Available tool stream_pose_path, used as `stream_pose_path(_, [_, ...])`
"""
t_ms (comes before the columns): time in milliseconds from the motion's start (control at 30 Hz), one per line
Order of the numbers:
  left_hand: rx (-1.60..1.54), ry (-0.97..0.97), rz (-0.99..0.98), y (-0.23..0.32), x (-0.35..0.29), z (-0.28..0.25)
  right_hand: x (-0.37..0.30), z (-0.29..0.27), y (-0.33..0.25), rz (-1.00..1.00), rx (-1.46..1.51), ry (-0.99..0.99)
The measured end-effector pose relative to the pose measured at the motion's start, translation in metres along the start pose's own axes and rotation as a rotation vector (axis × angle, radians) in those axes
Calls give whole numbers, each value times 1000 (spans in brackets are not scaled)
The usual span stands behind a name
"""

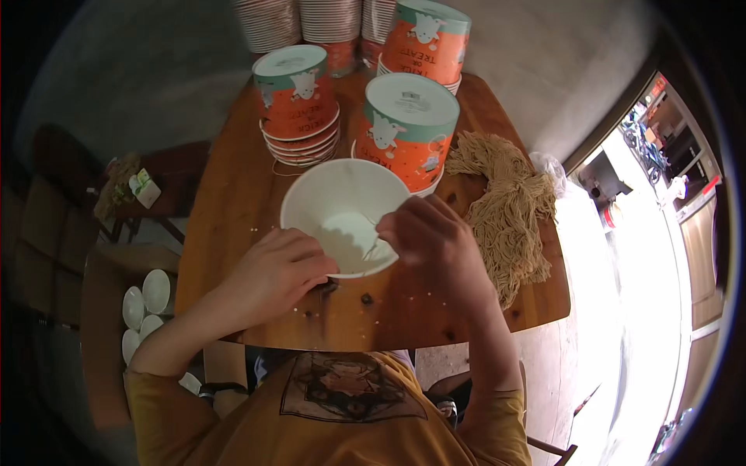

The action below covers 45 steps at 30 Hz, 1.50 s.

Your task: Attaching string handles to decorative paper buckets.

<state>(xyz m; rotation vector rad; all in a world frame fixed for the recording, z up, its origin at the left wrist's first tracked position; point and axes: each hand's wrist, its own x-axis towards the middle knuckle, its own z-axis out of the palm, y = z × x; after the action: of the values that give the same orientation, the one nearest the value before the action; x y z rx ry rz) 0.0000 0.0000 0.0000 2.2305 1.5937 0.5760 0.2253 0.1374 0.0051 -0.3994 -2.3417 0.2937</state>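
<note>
Your left hand [281, 268] grips the white bucket [334, 202]; your right hand [429, 234] pinches thin cord [373, 247] (tan yarn [509, 213] right of its fingers).

The open white tub [330, 194] looks like coated paper, smooth with a faint satin sheen inside. The stacked tubs [408, 124] look like smooth printed paper. The bench [221, 225] is knotty wood, varnished and lightly glossy. The tan cord bundle [509, 210] appears rough and fibrous; the shirt [256, 439], soft matt cloth; the wall [528, 46], matt.
</note>
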Motion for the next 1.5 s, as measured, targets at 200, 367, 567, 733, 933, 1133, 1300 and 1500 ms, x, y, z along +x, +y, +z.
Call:
stream_pose_path(200, [131,229,124,-2,-12,-5,15,41,-11,146,203,-118])
stream_pose_path(367, [-56,224,-326,11,5,6,15,54,-13,183,214,-115])
stream_pose_path(567, [-44,492,-234,5,21,30,15,59,-14,198,223,-44])
stream_pose_path(733, [-32,503,-176,7,17,27,16,59,-19,281,255,79])
stream_pose_path(933, [-131,432,-201,3,3,25,21,48,-25,410,241,-39])
stream_pose_path(1133, [-148,459,-204,3,-3,26,16,40,-25,391,242,-81])
stream_pose_path(1300, [-143,467,-198,0,-3,29,12,39,-30,156,158,-131])
stream_pose_path(1500, [-150,493,-193,2,-2,30,12,44,-29,-24,61,-77])
